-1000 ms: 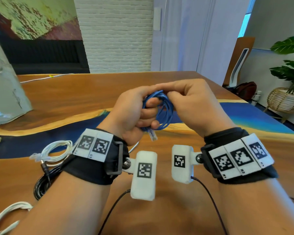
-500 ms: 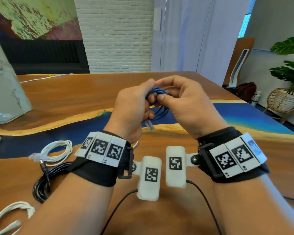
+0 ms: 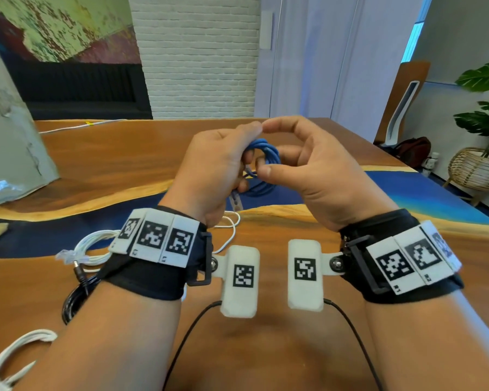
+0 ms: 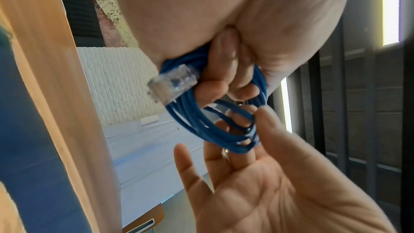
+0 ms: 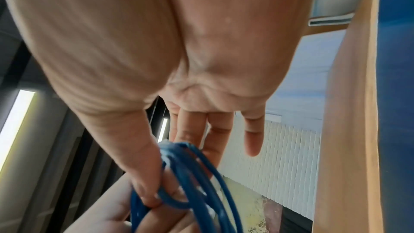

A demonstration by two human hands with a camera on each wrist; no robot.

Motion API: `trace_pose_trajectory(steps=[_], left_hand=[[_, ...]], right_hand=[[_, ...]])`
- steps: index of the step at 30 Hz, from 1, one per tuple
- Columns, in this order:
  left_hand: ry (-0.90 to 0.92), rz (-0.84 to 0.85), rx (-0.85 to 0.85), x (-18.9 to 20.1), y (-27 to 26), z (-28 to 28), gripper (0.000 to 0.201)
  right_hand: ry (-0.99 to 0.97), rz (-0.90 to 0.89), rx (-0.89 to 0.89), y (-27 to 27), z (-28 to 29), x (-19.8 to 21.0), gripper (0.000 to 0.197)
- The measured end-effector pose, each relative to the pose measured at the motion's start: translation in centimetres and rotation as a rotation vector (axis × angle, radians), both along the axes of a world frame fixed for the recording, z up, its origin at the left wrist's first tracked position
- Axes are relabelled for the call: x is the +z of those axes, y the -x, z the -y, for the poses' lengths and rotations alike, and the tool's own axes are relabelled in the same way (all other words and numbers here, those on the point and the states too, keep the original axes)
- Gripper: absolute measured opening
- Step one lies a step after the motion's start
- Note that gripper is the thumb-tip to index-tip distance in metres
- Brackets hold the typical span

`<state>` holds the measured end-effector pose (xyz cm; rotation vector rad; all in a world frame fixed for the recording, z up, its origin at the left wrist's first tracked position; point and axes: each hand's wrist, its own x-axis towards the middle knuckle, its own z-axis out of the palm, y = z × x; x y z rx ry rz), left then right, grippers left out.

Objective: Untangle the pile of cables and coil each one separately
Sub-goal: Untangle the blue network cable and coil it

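Left hand (image 3: 218, 170): raised above the table, back toward the head camera, fingers curled round the blue ethernet cable (image 3: 266, 162), gripping the coil's near side.
Right hand (image 3: 319, 176): raised beside the left, palm turned inward, fingers loosely bent and spread; index tip meets the left hand's index tip above the coil; thumb (image 4: 275, 127) touches the coil's strands, with no closed grip on them.
Blue ethernet cable: one, held in the air between both hands over the table's blue band; thin round smooth jacket, wound in several loops, with a short stretch wrapped round the bundle.
Plug (image 4: 172, 82): one in view, clear plastic, boxy, sticking out below the left fingers.
White cables: two coiled bundles on the table's left, one (image 3: 93, 246) behind the left wrist, one (image 3: 14, 354) at the near-left edge.
Black cable (image 3: 74, 297): one, glossy, coiled under the left forearm, barrel plug pointing up-left.
Table (image 3: 124, 153): polished wood, wavy blue resin band.
Wristbands: two, black fabric, with white square-patterned marker blocks.
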<state>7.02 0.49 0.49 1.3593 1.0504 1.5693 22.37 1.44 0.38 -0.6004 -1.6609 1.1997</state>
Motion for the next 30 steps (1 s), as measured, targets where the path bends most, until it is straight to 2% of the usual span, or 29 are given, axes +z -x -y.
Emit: trace_pose_trajectory(steps=[2, 6, 12, 16, 21, 25, 28, 30], left_hand=[[-0.038, -0.025, 0.04, 0.0, 0.1, -0.1, 0.047], [-0.15, -0.116, 0.123, -0.3, -0.5, -0.1, 0.052], [-0.154, -0.147, 0.064, -0.6, -0.7, 0.2, 0.065], [-0.135, -0.147, 0.072, -0.1, -0.2, 0.2, 0.075], [-0.08, -0.12, 0.067, 0.2, 0.4, 0.3, 0.062], [-0.036, -0.037, 0.065, 0.3, 0.3, 0.1, 0.051], [-0.028, -0.011, 0.028, 0.3, -0.1, 0.1, 0.053], [-0.057, -0.001, 0.021, 0.2, -0.4, 0.1, 0.055]], right_hand=[[-0.038, 0.045, -0.028, -0.2, 0.0, 0.3, 0.051], [0.04, -0.008, -0.011, 0.4, -0.1, 0.0, 0.027], [0.183, -0.108, 0.027, 1.0, 0.2, -0.1, 0.01], [0.202, -0.13, 0.075, 0.6, 0.4, 0.2, 0.036], [0.155, -0.142, 0.101, 0.1, 0.6, 0.7, 0.051], [0.16, -0.171, 0.118, -0.1, 0.4, 0.8, 0.045], [0.157, -0.165, 0.143, -0.2, 0.4, 0.7, 0.036], [0.141, -0.154, 0.141, -0.2, 0.4, 0.7, 0.038]])
